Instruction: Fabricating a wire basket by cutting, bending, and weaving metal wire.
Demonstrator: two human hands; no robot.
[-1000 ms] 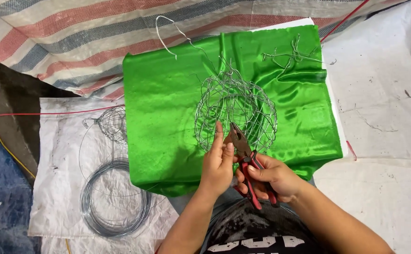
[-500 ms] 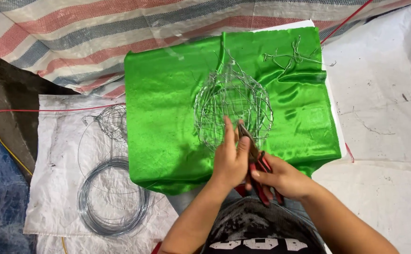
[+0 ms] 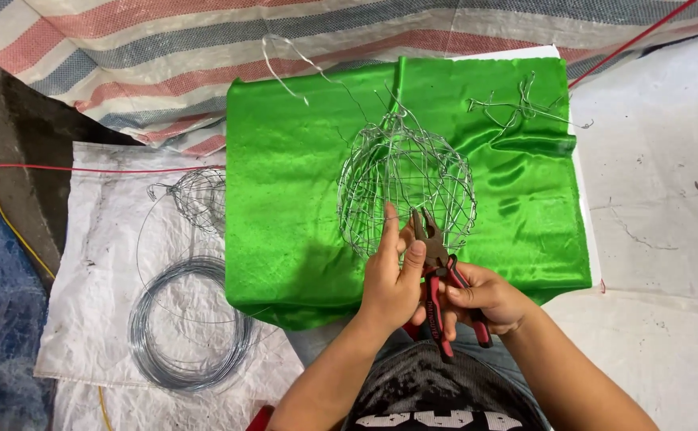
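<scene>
The left hand (image 3: 393,279) pinches the near rim of the wire cage (image 3: 406,187), fingers up; the right hand (image 3: 488,297) grips red-handled pliers (image 3: 438,275) beside it. The cage sits mid green cloth (image 3: 301,191); a wire coil (image 3: 185,323) lies at eight o'clock on a white sack (image 3: 101,239).

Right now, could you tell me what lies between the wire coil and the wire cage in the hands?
In the head view, a smaller wire cage and green satin cloth lie between the wire coil and the held wire cage.

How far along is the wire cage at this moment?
Mostly formed: the wire cage already stands as a rounded mesh on the green cloth. In hand: the left hand steadies its lower edge while the right hand works red-handled pliers there. Left: loose wire ends stick out on top; a wire coil lies unused.
</scene>
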